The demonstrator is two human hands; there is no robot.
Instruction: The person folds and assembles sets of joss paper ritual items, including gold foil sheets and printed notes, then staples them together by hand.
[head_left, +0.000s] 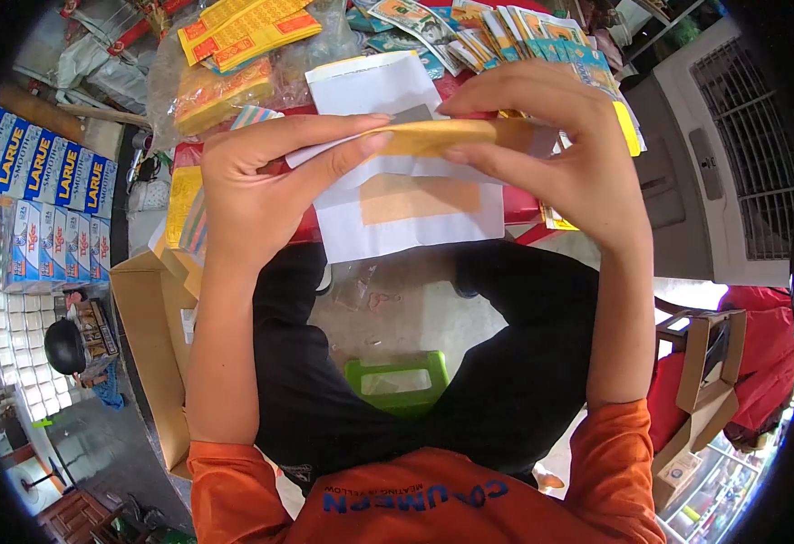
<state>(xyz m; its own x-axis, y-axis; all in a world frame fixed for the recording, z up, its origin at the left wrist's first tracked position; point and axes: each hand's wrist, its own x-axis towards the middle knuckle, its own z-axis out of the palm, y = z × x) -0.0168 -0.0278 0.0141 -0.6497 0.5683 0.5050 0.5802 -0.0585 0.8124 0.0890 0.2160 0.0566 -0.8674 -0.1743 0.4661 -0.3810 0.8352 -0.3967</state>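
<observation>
A yellow sheet of paper, bent into a curve, spans the space between my two hands. My left hand pinches its left end between thumb and fingers. At the other end my right hand grips it the same way, fingers arched above. Below it lies a white paper sheet with a tan rectangle in its middle. Behind my fingers is more white paper, and a grey patch shows just over the yellow edge. My hands hide part of the red table.
Banknote-like printed papers fan out at the back right. Yellow printed packets lie on plastic wrap at the back left. A cardboard box stands by my left arm, a green stool between my legs. Beer cartons are stacked far left.
</observation>
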